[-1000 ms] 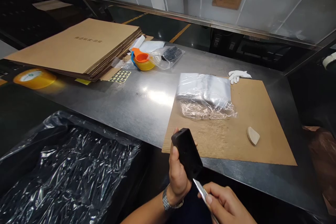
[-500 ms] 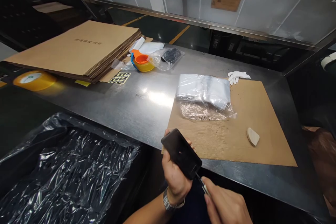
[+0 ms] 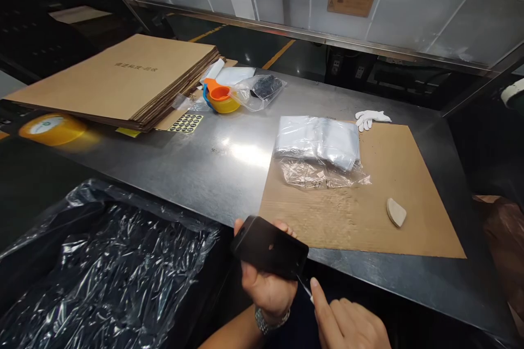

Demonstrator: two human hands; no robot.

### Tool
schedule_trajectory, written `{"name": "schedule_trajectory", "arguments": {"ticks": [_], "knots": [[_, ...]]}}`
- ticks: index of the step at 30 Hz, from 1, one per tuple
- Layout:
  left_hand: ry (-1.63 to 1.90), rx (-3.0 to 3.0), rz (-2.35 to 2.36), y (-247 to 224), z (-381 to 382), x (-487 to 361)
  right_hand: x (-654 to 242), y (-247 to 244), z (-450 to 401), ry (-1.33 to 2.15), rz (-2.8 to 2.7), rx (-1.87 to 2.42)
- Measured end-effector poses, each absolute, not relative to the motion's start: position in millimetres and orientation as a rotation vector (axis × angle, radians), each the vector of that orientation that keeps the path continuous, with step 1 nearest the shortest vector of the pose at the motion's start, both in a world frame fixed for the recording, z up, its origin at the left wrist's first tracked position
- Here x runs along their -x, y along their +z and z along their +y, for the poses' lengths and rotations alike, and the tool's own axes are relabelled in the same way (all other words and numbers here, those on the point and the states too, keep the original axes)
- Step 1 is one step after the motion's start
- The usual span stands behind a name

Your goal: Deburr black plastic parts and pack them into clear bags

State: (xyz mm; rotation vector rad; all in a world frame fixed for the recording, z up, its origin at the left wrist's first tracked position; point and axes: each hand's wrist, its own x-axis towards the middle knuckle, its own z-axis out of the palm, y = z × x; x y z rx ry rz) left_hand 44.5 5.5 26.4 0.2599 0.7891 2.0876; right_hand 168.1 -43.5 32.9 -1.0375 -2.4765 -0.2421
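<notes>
A black rectangular casing with rounded corners (image 3: 270,248) lies across my left hand (image 3: 268,289), whose fingers wrap around its back and edges. Against the casing's lower right corner rests the thin tip of a slim knife-like tool (image 3: 305,288). My right hand (image 3: 347,319) grips that tool, index finger stretched along it; most of its handle is hidden. Both hands are in front of the metal table's near edge. Beyond them, a brown cardboard sheet (image 3: 426,218) carries a clear bag of flat plastic sleeves (image 3: 319,144) and a small beige block (image 3: 396,212).
White glove (image 3: 371,118) at the sheet's far edge. Stacked cardboard (image 3: 118,76), an orange-and-yellow tape dispenser (image 3: 221,95), a sticker sheet (image 3: 186,123) and a tape roll (image 3: 53,129) sit to the left. A black plastic-lined bin (image 3: 110,267) stands at lower left.
My left hand has turned the black casing to lie more level and shifted it slightly left. My right hand has followed left, keeping the tool tip at the casing's corner.
</notes>
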Motion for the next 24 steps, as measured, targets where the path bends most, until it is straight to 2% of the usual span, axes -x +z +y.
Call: {"name": "schedule_trajectory", "arguments": {"ticks": [8, 15, 19, 24], "knots": [[2.123, -0.331, 0.837, 28, 0, -47, -166, 31, -46, -0.294, -2.497, 1.07], [2.093, -0.141, 1.011, 28, 3, -49, -167, 32, -46, -0.339, -2.548, 1.123], [1.935, 0.03, 1.074, 33, 9, -44, -175, 29, -41, -0.192, -2.48, 1.151], [1.777, 0.102, 1.007, 38, 13, -39, -185, 33, -39, 0.296, -2.341, 1.27]]}}
